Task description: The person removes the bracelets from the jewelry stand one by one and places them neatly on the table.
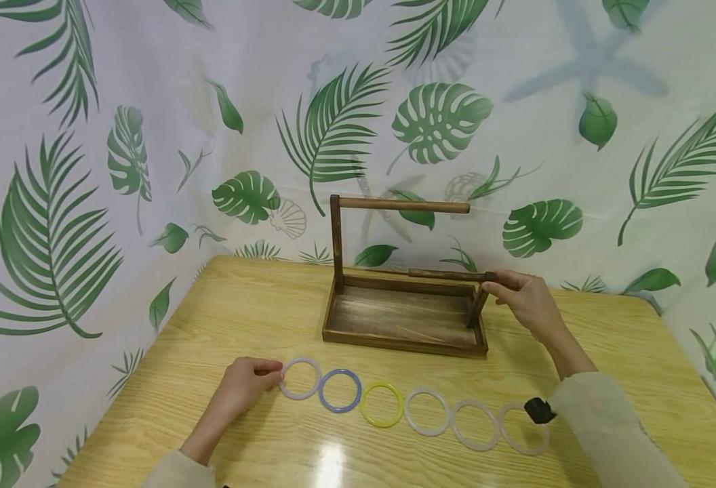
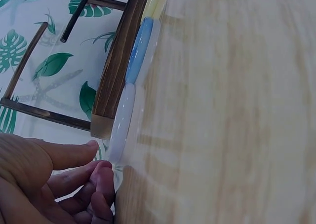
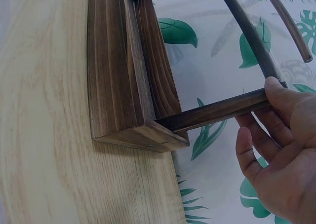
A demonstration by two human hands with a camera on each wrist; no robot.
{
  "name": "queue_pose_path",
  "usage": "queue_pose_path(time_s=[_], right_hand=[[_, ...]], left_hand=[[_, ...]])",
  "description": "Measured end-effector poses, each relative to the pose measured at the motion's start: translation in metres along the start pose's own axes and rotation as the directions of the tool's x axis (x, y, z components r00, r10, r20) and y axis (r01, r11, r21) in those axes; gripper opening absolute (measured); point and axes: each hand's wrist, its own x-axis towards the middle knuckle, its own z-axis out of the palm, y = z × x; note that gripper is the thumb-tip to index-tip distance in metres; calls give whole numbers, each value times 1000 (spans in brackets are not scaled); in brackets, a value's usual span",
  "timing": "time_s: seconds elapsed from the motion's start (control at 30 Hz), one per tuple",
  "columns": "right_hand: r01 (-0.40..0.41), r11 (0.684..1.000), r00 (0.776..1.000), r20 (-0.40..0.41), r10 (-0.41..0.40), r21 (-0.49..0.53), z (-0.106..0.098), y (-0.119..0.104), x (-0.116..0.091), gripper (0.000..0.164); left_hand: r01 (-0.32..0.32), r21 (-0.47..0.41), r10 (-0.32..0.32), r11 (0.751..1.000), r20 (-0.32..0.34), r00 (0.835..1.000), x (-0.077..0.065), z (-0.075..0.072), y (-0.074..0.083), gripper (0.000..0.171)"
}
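Observation:
On the table, my left hand (image 1: 245, 383) has its fingertips right at the left edge of a pale lilac ring (image 1: 302, 396). In the left wrist view a gap shows between thumb and index fingertip, beside that ring (image 2: 123, 113). To its right lie a blue ring (image 1: 340, 411), a yellow ring (image 1: 382, 425) and several pale rings in a row. At the back, my right hand (image 1: 525, 301) pinches the top of the shorter post of a dark wooden rack (image 1: 403, 343), thumb against the corner where the post meets its rod (image 3: 252, 41).
A taller post (image 1: 337, 244) at the rack's left end carries a higher rod (image 1: 403, 205). The rack's base is a shallow tray. Behind the table (image 1: 242, 312) hangs a leaf-printed cloth (image 1: 169, 135). My right sleeve (image 1: 602, 420) passes beside the rightmost pale ring (image 1: 524, 453).

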Motion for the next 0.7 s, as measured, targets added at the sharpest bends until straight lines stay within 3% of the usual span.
queue_pose_path(time_s=[0.7], right_hand=[[3, 1000, 1000, -10, -3, 19, 2, 3, 2, 56]], left_hand=[[-8, -50, 5, 999, -58, 998, 5, -3, -2, 29]])
